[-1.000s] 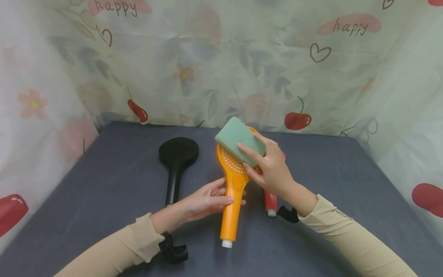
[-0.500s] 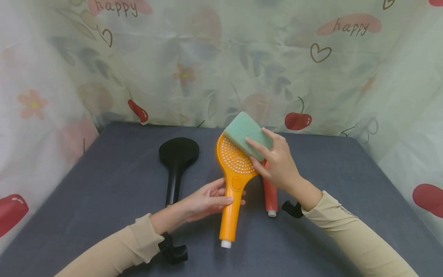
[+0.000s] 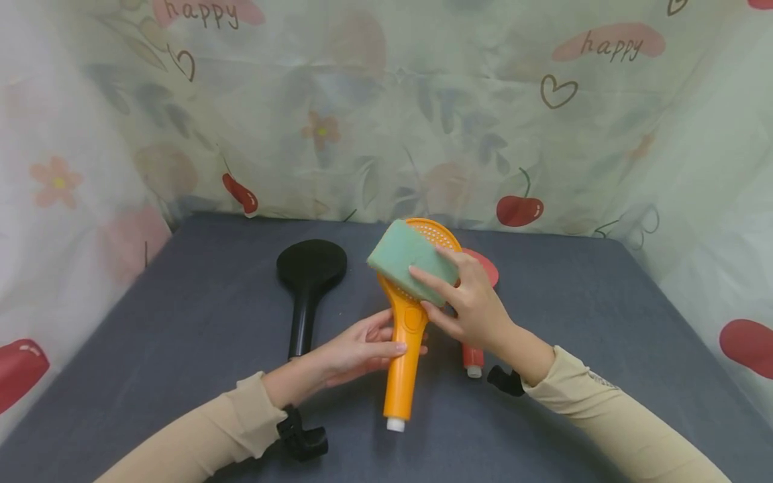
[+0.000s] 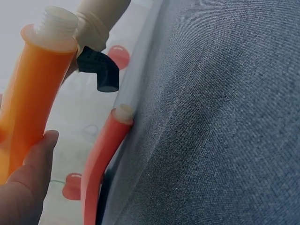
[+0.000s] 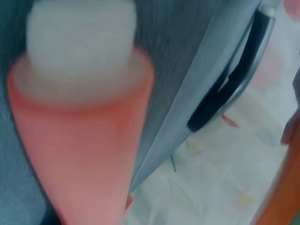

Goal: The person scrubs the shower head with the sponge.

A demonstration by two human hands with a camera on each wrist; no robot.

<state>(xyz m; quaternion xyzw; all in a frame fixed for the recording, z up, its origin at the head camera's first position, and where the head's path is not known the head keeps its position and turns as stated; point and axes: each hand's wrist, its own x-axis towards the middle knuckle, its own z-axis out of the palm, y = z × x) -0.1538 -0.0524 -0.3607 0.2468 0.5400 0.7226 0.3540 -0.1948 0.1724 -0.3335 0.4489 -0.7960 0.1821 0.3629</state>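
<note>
An orange shower head (image 3: 403, 376) with a white threaded end is held up over the table, its nozzle face turned toward me. My left hand (image 3: 362, 349) grips its handle, the thumb across the front. With bent fingers my right hand (image 3: 474, 298) holds a pale green sponge (image 3: 410, 258) against the nozzle face, covering much of it. Behind that hand lies a red shower head (image 3: 481, 265), partly hidden; its handle (image 5: 79, 154) looms close in the right wrist view. The orange handle (image 4: 33, 89) also shows in the left wrist view.
A black shower head (image 3: 311, 265) lies face down on the dark grey table (image 3: 199, 322), left of my left hand. Black wrist mounts (image 3: 304, 439) sit on both sleeves. A printed curtain (image 3: 386, 134) hangs behind and at both sides.
The sponge moved up and right across the nozzle face, then back down and left with my right hand. My left hand and the orange shower head barely moved.
</note>
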